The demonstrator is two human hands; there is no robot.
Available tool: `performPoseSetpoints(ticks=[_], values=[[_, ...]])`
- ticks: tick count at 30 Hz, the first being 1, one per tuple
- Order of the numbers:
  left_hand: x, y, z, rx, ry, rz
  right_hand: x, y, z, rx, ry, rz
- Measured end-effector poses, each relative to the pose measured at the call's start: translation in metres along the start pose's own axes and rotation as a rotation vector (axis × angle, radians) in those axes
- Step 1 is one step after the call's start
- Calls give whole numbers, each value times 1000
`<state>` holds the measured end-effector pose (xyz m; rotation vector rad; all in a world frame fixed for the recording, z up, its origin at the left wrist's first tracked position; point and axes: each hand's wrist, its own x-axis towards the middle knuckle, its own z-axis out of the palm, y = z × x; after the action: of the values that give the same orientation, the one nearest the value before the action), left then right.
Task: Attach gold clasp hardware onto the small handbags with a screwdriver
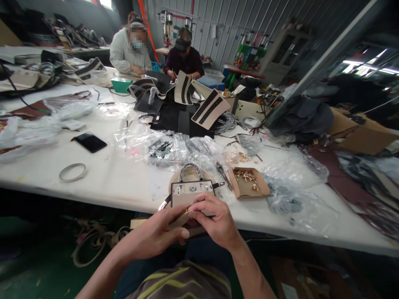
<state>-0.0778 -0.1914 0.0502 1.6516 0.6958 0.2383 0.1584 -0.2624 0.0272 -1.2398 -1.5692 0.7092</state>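
A small beige handbag (190, 192) with a curved handle, metal fittings and black side straps stands at the near edge of the white table (118, 178). My left hand (162, 232) and my right hand (215, 220) meet just below it, both pinching the bag's beige flap or strap at its lower front. What lies between the fingertips is hidden by the fingers. A small cardboard tray (249, 182) with gold metal fittings sits just right of the bag, and pliers (223, 173) lie between them.
Crumpled clear plastic bags (174, 145) cover the table's middle. A black phone (90, 142) and a tape ring (72, 172) lie to the left. Striped beige and black bag panels (209, 109) stand behind. Two people (131, 45) work at the far end.
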Motion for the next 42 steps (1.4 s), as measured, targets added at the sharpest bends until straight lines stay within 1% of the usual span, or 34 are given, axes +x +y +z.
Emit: performPoseSetpoints(ticks=[1, 3, 6, 8, 10, 12, 14, 16, 19, 22, 24, 27, 32, 34, 36, 39, 42], values=[[5, 0, 3, 2, -21, -20, -2, 2, -2, -10, 13, 25], [14, -5, 10, 47, 8, -56, -5, 6, -4, -28, 36, 75], [25, -18, 19, 141, 117, -101, -10, 12, -2, -26, 111, 161], [30, -25, 22, 251, 215, -114, -11, 16, 2, -10, 188, 240], [37, -28, 23, 382, 311, -117, -8, 23, 6, -10, 256, 319], [48, -26, 19, 459, 343, -137, -1, 33, 11, -46, 318, 364], [63, -23, 10, 485, 325, -174, 8, 44, 16, -92, 382, 372], [81, -20, -3, 457, 263, -222, 17, 56, 20, -122, 426, 374], [105, -18, -25, 359, 161, -319, 26, 68, 25, -169, 436, 384], [119, -19, -39, 342, 114, -367, 29, 71, 28, -240, 433, 381], [123, -20, -41, 377, 103, -352, 30, 71, 29, -277, 428, 377], [126, -21, -38, 431, 111, -328, 30, 72, 31, -332, 414, 379], [129, -16, -32, 504, 145, -357, 31, 68, 34, -563, 340, 376], [129, -13, -32, 485, 142, -377, 29, 65, 35, -634, 359, 361], [127, -12, -33, 414, 128, -394, 26, 63, 37, -637, 369, 290], [123, -16, -36, 305, 107, -400, 23, 66, 40, -554, 295, 172], [115, -21, -39, 259, 87, -370, 27, 71, 39, -505, 289, 148]])
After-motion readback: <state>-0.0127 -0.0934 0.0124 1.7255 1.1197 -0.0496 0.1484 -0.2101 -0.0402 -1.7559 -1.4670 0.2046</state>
